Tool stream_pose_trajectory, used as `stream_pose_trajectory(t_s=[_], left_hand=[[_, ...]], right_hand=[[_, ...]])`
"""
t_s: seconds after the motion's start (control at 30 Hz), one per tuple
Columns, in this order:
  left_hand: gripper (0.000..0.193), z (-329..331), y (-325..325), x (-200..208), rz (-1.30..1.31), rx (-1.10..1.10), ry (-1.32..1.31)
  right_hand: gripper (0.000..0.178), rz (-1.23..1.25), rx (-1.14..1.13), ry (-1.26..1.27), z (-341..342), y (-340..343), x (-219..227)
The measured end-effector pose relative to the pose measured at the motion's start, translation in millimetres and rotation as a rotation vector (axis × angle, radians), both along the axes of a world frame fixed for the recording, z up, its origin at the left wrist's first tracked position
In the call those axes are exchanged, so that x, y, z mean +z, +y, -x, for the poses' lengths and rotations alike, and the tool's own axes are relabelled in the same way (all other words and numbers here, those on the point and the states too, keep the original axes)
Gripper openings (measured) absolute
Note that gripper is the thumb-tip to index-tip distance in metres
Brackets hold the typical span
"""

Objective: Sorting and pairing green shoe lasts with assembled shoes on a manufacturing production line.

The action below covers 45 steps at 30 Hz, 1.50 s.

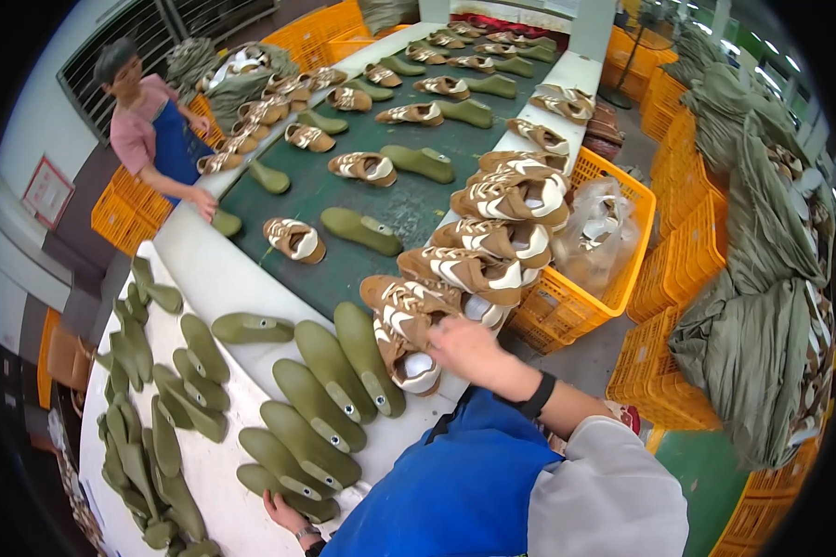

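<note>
head: shoe last (284, 490) and sneaker (397, 352) lie against hands (288, 516) (470, 353).

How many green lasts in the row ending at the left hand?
6: the first green shoe last sits nearest the stacked brown sneakers; the second, third, fourth and fifth follow; the sixth is at the left hand. Any beneath would be hidden.

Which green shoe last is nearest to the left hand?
The lowest shoe last in the slanted row of six: the left hand is at its lower edge, while the others lie farther away.
</note>
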State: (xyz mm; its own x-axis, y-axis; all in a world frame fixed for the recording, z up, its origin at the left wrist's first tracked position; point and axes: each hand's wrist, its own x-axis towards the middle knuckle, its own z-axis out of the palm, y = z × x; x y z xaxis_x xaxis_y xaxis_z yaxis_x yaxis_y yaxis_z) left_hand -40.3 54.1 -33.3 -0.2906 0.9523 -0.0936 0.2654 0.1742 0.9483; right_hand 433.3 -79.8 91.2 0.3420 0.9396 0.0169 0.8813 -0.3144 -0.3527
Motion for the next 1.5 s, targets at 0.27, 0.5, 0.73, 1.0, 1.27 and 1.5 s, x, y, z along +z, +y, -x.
stream_pose_trajectory(t_s=[0.27,0.5,0.73,1.0,1.27,1.5], left_hand=[[0.040,3,4,-6,-0.008,0.020,0.039],[0.037,0,4,-12,-0.027,0.034,0.008],[0.033,4,4,-16,-0.065,0.069,0.012],[0.032,-1,2,-13,-0.078,0.099,0.014],[0.031,-2,0,-13,-0.081,0.104,-0.065],[0.030,-2,0,-13,-0.095,0.101,-0.046]], right_hand=[[0.028,0.247,0.252,0.097,32,12,-54],[0.022,0.271,0.241,-0.061,16,-4,-47],[0.033,-0.031,0.387,0.085,52,21,-11],[0.032,0.109,0.472,0.024,85,64,-38],[0.030,0.092,0.411,0.058,85,63,-52],[0.031,0.167,0.338,0.089,98,60,-39]])
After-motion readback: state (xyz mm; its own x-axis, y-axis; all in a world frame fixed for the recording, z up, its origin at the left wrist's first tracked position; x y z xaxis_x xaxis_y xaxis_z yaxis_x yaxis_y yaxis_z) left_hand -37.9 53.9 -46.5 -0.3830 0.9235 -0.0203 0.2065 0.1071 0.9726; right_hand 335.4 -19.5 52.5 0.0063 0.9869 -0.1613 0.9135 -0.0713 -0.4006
